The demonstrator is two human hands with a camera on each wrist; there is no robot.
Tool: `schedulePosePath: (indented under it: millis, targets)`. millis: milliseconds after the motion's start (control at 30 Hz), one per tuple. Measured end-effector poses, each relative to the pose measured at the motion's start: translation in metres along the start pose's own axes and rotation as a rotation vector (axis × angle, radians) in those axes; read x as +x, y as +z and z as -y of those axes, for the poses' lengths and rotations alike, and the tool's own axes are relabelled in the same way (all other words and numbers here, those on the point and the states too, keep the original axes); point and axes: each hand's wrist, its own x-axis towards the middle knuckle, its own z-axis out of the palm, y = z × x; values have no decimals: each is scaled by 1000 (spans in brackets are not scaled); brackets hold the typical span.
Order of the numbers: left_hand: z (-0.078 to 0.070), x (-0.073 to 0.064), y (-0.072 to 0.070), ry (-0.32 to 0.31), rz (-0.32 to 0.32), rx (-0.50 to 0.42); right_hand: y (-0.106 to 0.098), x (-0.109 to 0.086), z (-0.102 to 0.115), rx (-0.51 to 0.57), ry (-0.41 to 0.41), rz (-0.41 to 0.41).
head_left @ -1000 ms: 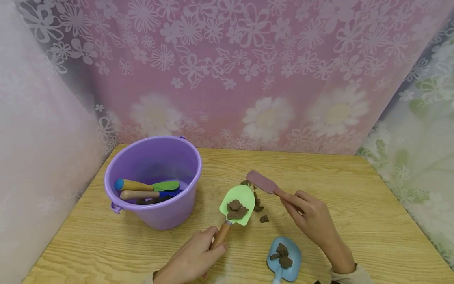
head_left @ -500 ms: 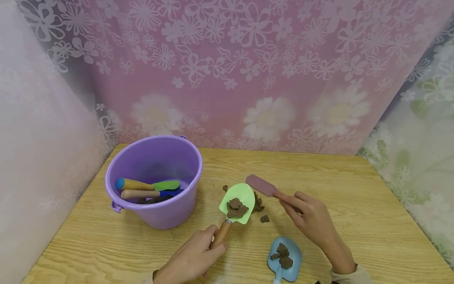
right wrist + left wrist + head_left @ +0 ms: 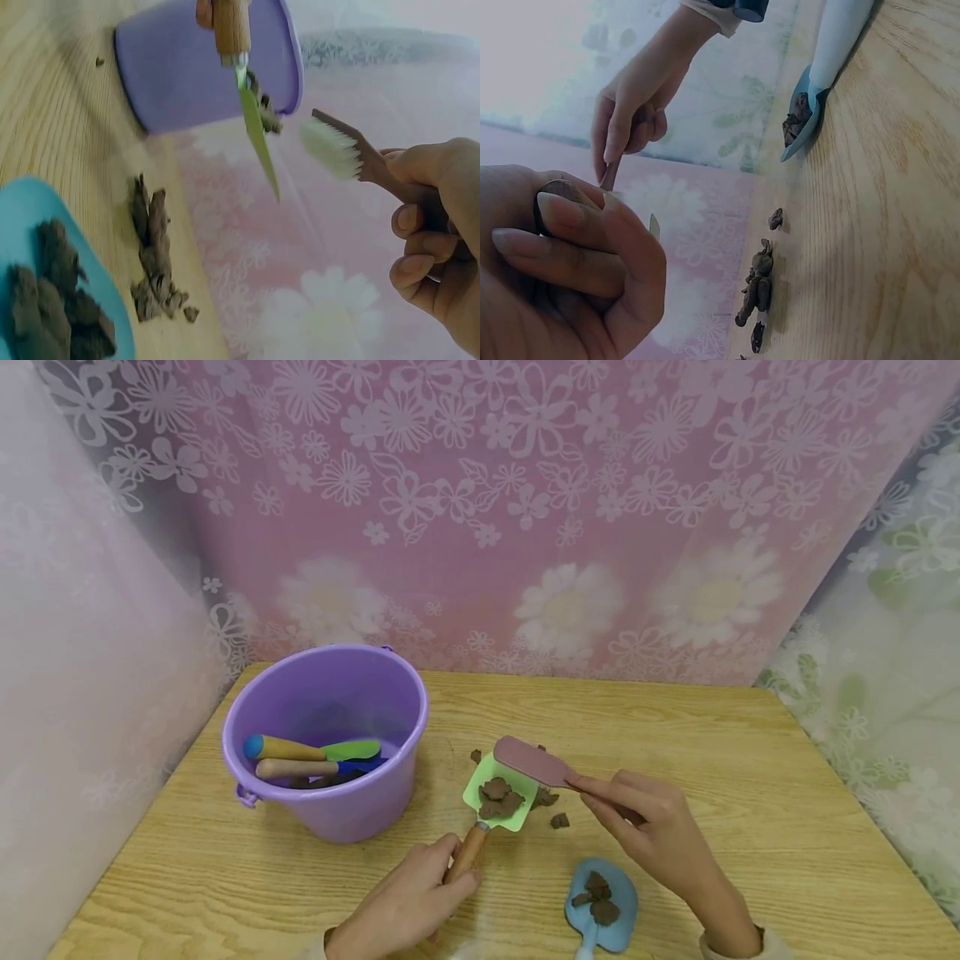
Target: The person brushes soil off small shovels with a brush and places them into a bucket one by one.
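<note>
Left hand (image 3: 408, 893) curled round shovel handle (image 3: 470, 852); right hand (image 3: 658, 831) grips brush (image 3: 534, 762)

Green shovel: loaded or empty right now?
Loaded: in the head view, brown clumps sit on the green shovel, which the left hand grips.

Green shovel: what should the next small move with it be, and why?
Probably the left hand should lower the green shovel to the table beside the loose brown clumps. Its blade hangs above the table, those clumps lie below, and the right hand holds a brush that could sweep them on.
</note>
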Motion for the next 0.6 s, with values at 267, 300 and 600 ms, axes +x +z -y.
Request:
schedulePosePath:
  millis: [267, 300, 600]
  targets:
    - [0, 0, -1, -10, 9, -2, 11, 3, 17, 74, -79, 18]
    - [0, 0, -1, -12, 11, -4, 12, 3, 18, 73, -86, 22]
    - [-2, -1, -2, -16, 1, 9, 20, 3, 20, 28, -62, 49]
